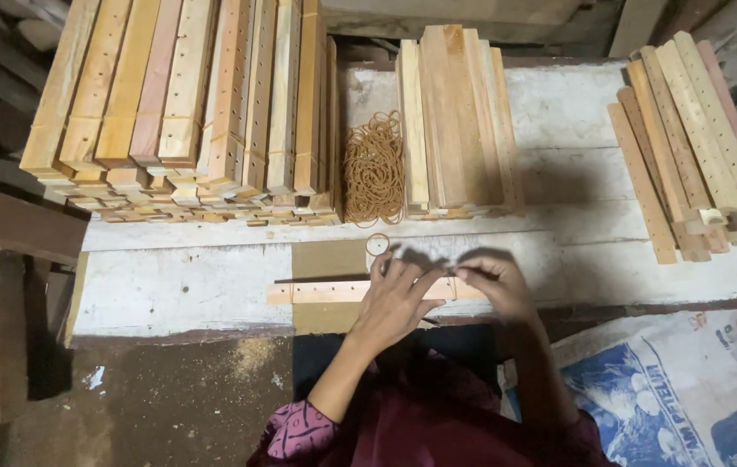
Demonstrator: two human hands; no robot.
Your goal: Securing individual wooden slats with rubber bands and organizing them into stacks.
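a thin pale-orange wooden slat with a row of small drilled holes [360, 291] is lying flat across the white-painted plank surface [178, 290], on a brown cardboard patch [327, 259]. the left hand [396, 298] is pressing down on its middle, fingers spread, while the right hand [496, 285] is pinching at the slat's right end, seemingly stretching a thin tan rubber band [438, 284] there; that grip is clenched on something fine, hard to make out. the slat looks light and stiff, best held at its ends. just beyond the fingers a single loose band [377, 244] is lying, then a heap of tan rubber bands [374, 169] between stacks of drilled slats [187, 112] and plain boards [455, 121]. near the right elbow, a white woven sack with blue print [671, 389].
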